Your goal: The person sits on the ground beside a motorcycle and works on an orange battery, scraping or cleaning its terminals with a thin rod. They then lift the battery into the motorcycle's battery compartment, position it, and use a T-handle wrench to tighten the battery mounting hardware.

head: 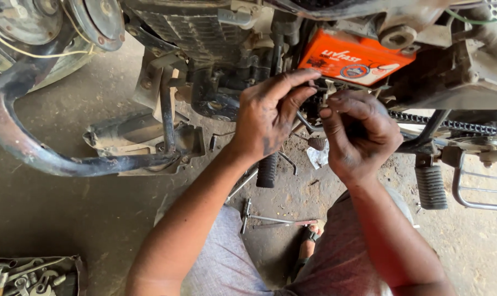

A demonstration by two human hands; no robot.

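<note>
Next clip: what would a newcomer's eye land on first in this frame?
First the bright orange battery, top centre in the motorcycle's frame. Just below it, the grease-blackened left hand and right hand meet at a small metal part beside the drive chain. A tray of spanners sits at bottom left on the concrete floor.

Materials and finishes at the motorcycle's underside

The battery (354,59) had a glossy orange plastic case; the drive chain (451,124) was dark, greasy metal. The footpeg (430,187) wore ribbed matt rubber, the crash guard (18,137) worn, dull painted steel. The floor (67,214) looked rough, dusty concrete. Both hands (270,118) (361,137) were grease-smeared.
</note>
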